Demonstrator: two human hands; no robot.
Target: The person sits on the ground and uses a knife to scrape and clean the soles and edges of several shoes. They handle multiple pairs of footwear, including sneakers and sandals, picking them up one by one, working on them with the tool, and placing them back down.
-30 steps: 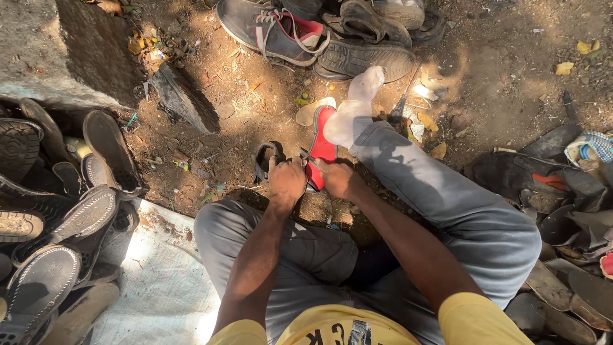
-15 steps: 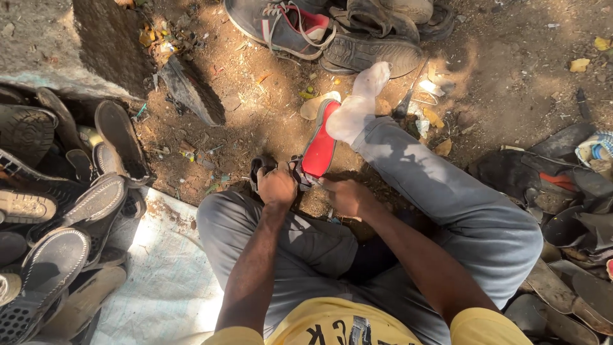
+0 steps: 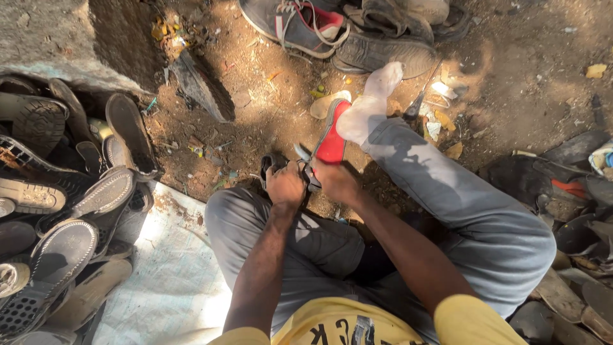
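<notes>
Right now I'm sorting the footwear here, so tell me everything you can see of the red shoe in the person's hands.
The red shoe is a slim piece of footwear with a bright red face and a pale grey edge, its material unclear. It lies lengthwise, pointing away from the person, over brown dirt ground. The right hand grips its near end; the left hand is beside it on a dark part. The white-socked foot rests against its far right side. Its near end is hidden by the hands.
</notes>
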